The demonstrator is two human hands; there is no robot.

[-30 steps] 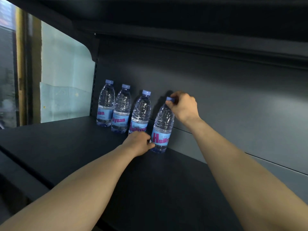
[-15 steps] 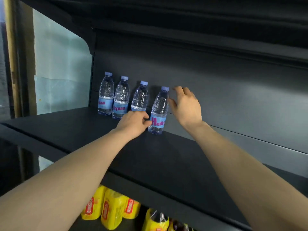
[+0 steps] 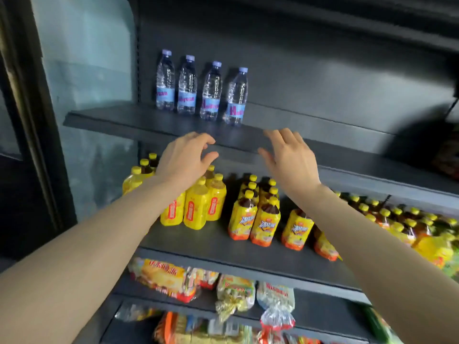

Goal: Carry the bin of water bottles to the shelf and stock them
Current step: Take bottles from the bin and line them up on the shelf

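Water bottles [image 3: 201, 89] stand upright in a tight row at the back-left of the shelf [image 3: 323, 135], labels out for shoppers. Below them, left hand [image 3: 185, 161] and right hand [image 3: 290, 161] hang empty — fingers loose, gripping nothing.

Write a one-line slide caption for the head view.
Four water bottles stand on the top shelf; both hands empty below.

four water bottles [image 3: 201, 90] in a row and two empty hands [image 3: 185, 158]
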